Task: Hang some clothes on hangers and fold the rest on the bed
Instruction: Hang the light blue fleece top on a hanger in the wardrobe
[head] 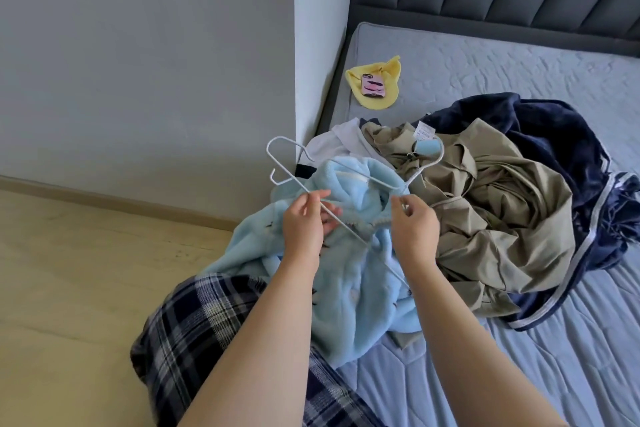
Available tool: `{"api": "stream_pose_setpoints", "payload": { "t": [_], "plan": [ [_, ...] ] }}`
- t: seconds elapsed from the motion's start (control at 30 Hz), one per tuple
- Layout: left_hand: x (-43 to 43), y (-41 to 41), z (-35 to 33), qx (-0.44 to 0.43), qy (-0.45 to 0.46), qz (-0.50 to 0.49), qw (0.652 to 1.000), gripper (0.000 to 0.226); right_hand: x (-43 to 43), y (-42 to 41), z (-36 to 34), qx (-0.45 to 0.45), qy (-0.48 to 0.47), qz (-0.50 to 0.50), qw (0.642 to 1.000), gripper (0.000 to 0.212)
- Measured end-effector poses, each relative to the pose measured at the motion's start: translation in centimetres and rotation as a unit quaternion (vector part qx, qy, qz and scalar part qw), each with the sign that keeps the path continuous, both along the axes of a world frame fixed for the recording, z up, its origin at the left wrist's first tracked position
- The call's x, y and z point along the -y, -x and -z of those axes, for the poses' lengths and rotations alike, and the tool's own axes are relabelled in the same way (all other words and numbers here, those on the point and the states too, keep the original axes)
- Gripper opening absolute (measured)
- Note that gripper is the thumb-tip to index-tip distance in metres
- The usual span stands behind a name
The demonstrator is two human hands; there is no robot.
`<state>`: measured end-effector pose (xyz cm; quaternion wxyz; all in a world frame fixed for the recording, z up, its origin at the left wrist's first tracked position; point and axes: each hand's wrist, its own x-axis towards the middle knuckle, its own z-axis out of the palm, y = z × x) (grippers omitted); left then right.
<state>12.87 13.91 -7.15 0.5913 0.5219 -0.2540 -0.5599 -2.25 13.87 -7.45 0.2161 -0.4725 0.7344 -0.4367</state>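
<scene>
While the left hand [306, 222] and the right hand [414, 225] are each pinching a wire of the tangled white hangers [367, 175] above the blue fleece top [349, 274] lying on the bed [519, 374] edge, the person is probably separating them and should be easing the hooks apart without snagging the clothes pile [485, 211].

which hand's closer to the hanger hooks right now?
Left. The left hand pinches the hangers just below and right of the hooks; the right hand pinches wire farther right, beside the tan garment.
</scene>
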Motion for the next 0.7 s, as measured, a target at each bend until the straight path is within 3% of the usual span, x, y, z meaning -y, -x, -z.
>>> {"api": "stream_pose_setpoints", "payload": {
  "t": [0.07, 0.17, 0.27, 0.37, 0.43, 0.5, 0.57, 0.7],
  "plan": [
    [0.2, -0.2, 0.5, 0.142, -0.003, -0.01, 0.99, 0.02, 1.0, 0.3, -0.6, 0.018, 0.038, 0.016, 0.999, 0.028],
    [0.4, 0.2, 1.3, 0.293, -0.017, 0.021, 0.956, 0.041, 2.4, 1.0, -2.0, 0.042, 0.08, 0.054, 0.994, 0.031],
    [1.0, 0.5, 2.2, 0.46, -0.055, 0.07, 0.884, 0.065, 3.5, 2.1, -3.5, 0.044, 0.143, 0.078, 0.986, 0.03],
    [1.9, -0.2, 2.7, 0.563, -0.121, 0.125, 0.808, 0.079, 4.4, 2.6, -5.2, -0.08, 0.211, 0.062, 0.972, 0.026],
    [2.3, -0.6, 2.9, 0.585, -0.15, 0.164, 0.78, 0.086, 5.0, 2.6, -5.8, -0.176, 0.235, 0.058, 0.954, 0.023],
    [2.5, -0.9, 3.0, 0.572, -0.182, 0.193, 0.776, 0.079, 5.6, 2.6, -5.6, -0.237, 0.235, 0.058, 0.941, 0.023],
    [2.5, -1.4, 2.9, 0.545, -0.201, 0.199, 0.789, 0.055, 5.9, 2.7, -4.8, -0.266, 0.229, 0.055, 0.935, 0.024],
    [1.9, -2.7, 2.6, 0.451, -0.172, 0.111, 0.869, 0.033, 5.9, 3.3, -3.2, -0.278, 0.215, 0.083, 0.933, 0.02]
  ]
}}
